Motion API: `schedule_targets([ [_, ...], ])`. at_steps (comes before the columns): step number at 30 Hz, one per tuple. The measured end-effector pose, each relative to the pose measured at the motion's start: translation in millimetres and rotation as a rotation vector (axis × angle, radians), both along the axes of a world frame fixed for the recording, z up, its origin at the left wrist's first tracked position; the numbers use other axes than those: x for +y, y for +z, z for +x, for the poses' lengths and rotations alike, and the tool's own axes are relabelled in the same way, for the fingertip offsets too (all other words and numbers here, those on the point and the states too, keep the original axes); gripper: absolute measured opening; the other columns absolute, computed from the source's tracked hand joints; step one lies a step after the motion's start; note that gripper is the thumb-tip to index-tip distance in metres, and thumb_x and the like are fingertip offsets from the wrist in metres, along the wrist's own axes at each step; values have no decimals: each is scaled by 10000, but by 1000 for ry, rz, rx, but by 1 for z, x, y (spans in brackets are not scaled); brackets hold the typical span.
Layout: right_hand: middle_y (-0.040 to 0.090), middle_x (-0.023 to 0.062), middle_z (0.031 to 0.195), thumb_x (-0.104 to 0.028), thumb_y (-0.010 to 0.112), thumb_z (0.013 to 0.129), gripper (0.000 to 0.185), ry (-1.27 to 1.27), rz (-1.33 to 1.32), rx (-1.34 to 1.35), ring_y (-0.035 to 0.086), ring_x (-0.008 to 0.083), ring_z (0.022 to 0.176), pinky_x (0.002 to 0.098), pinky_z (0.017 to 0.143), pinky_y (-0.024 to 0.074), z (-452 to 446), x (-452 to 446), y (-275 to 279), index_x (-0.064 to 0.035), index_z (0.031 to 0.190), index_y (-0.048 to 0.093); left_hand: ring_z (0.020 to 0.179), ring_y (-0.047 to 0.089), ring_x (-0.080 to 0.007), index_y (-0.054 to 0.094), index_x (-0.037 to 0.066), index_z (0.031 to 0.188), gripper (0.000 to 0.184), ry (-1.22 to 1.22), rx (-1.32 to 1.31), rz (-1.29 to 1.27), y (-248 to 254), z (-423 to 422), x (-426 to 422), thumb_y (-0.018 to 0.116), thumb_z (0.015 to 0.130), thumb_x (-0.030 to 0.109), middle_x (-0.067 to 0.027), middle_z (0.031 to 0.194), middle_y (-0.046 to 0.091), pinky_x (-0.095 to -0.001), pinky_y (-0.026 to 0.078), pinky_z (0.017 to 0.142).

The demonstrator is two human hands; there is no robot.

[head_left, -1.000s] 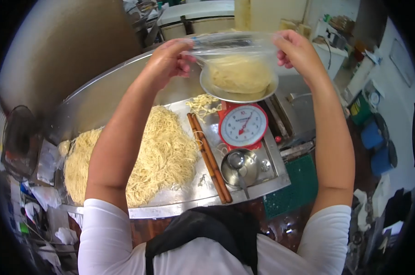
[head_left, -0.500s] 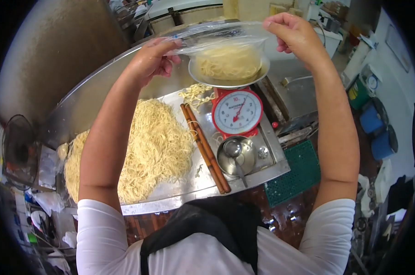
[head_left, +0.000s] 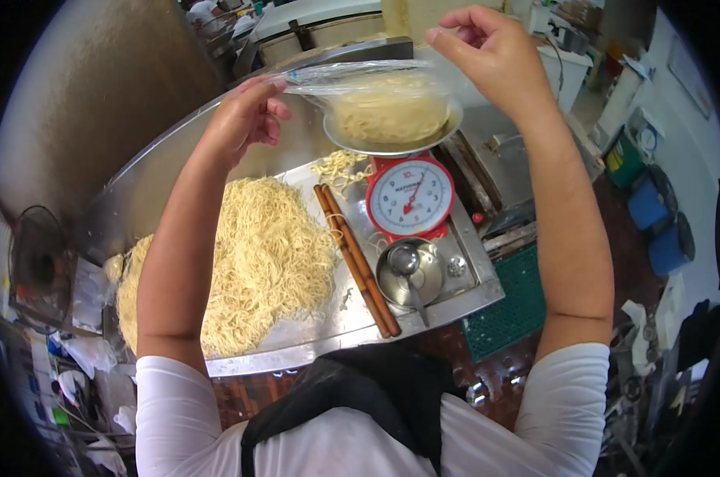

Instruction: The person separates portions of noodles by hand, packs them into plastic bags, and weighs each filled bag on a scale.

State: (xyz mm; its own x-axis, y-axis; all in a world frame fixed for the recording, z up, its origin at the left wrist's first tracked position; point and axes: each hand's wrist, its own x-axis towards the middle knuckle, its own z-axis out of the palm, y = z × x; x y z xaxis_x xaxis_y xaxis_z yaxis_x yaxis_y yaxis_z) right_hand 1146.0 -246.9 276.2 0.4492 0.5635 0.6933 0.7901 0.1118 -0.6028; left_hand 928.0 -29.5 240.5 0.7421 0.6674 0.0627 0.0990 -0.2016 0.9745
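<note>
My left hand (head_left: 252,119) pinches one corner of a clear plastic bag (head_left: 360,73) between thumb and index finger. The bag stretches to the right over a metal pan (head_left: 392,149). Through the film, yellow noodles (head_left: 392,111) show in that pan; whether they lie inside the bag is hard to tell. The pan sits on a red dial scale (head_left: 410,197). Above the bag's right end is my right hand (head_left: 491,52), apart from the film, its thumb and index finger spread and the other fingers curled.
A large heap of noodles (head_left: 264,262) lies on the steel worktable (head_left: 296,358) at left. Two wooden sticks (head_left: 356,262), a bowl (head_left: 431,266) with a ladle (head_left: 406,259), and some loose noodles (head_left: 340,167) are near the scale. Blue bins (head_left: 654,211) stand at right.
My right hand has moved up and left, away from the bag's right end, which has dropped. My left hand has shifted slightly left and down, still gripping its corner.
</note>
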Motion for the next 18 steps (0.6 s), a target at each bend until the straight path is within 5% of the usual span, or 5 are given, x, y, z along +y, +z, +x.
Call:
schedule_targets([
  [5, 619, 43, 743, -178, 680, 813, 228, -36, 236, -493, 561, 98, 654, 269, 570, 476, 3, 9, -3, 29, 901, 643, 510, 525, -64, 519, 61, 1221, 431, 24, -31, 86, -1, 10, -5, 624, 867, 282, -9, 746, 592, -224, 458, 488],
  [8, 645, 98, 686, -263, 656, 776, 178, 73, 217, -480, 633, 233, 623, 365, 600, 506, -17, 15, -8, -94, 819, 689, 524, 517, -47, 527, 78, 1231, 389, 43, -56, 125, 0, 17, -9, 597, 870, 203, 14, 717, 573, -205, 456, 486],
  [16, 668, 160, 838, -106, 612, 767, 147, 324, -378, -576, 649, 311, 772, 398, 691, 509, -3, 68, -31, -46, 878, 686, 549, 493, -76, 468, 74, 1329, 585, -25, -104, 206, 6, 15, -17, 529, 749, 42, 1, 676, 520, -212, 438, 452],
  [18, 670, 174, 876, -85, 590, 755, 184, 50, -558, -736, 653, 327, 817, 417, 729, 514, 4, 84, -44, -54, 907, 690, 575, 504, -80, 456, 76, 1341, 603, -16, 2, 324, 7, 12, -23, 540, 745, 53, 4, 658, 511, -235, 454, 480],
])
